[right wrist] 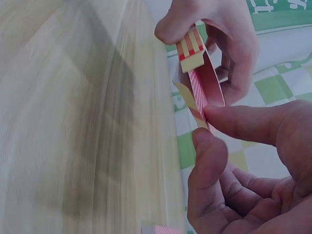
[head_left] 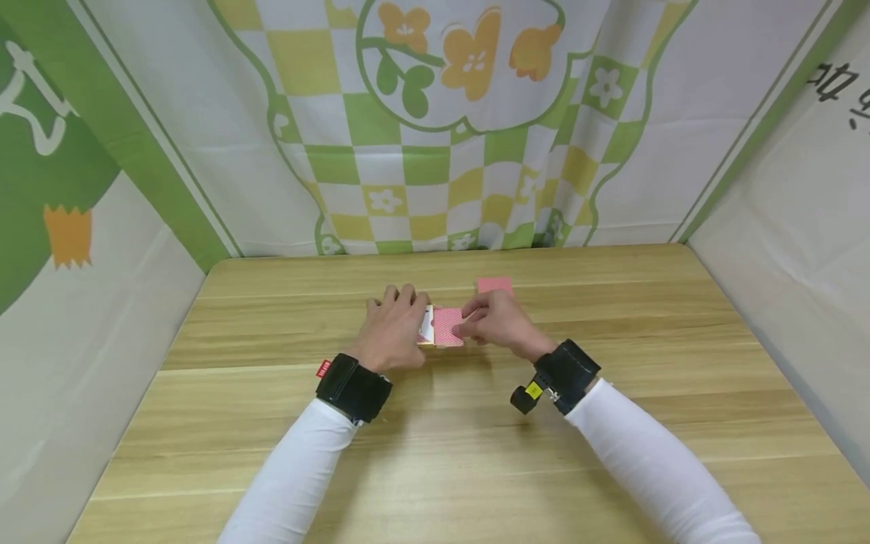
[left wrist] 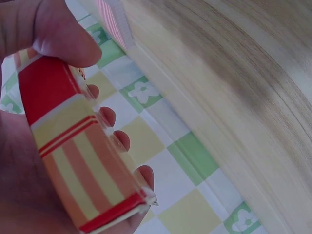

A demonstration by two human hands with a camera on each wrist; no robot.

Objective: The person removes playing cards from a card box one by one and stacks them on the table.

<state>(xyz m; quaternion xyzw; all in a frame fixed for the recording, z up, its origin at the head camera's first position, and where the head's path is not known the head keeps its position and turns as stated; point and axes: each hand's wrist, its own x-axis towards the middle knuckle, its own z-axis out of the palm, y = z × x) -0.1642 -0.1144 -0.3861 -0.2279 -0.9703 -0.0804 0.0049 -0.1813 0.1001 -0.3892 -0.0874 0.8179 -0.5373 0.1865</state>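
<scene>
My left hand [head_left: 390,329] grips a playing card box [left wrist: 85,151] around its sides. The box is red and cream with orange stripes, and its end flap stands open in the right wrist view. Pink-patterned playing cards [head_left: 446,326] stick partly out of the open end. With thumb and index finger my right hand [head_left: 499,321] pinches the outer end of these cards. How far they reach inside the box is hidden. Behind the right hand, another pink card piece [head_left: 495,285] lies on the table, partly covered by that hand.
Both hands work over the far half of a wooden table [head_left: 435,461]. A checkered, flowered curtain [head_left: 421,166] hangs right behind its back edge. White cloth walls flank the table on both sides. Each wrist wears a black strap [head_left: 567,374].
</scene>
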